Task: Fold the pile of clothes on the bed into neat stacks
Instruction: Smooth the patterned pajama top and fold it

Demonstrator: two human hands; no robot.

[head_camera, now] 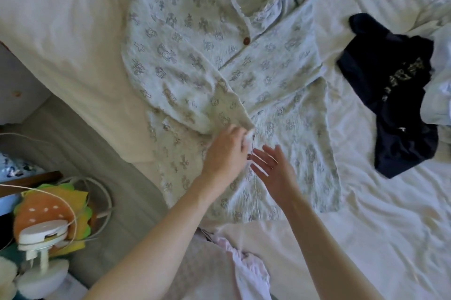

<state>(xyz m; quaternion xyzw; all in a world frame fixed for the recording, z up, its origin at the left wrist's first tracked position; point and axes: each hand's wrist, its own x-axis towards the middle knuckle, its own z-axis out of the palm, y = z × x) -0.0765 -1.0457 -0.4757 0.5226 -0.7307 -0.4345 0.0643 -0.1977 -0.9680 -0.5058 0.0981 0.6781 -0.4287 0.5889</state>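
A pale printed pyjama shirt (268,75) lies spread front-up on the white bed (366,214), collar at the far end, brown button at the chest. Its left sleeve (185,84) is folded diagonally across the body. My left hand (225,153) pinches the cuff of that sleeve near the shirt's middle. My right hand (272,165) hovers just beside it over the shirt's lower front, palm up, fingers straight, holding nothing.
A dark navy garment (390,94) with pale lettering lies crumpled at the right, beside more light clothes (439,75) at the right edge. A pinkish garment (246,273) lies at the near edge. Left of the bed are a cord, a plush burger (46,214) and a white fan (41,238).
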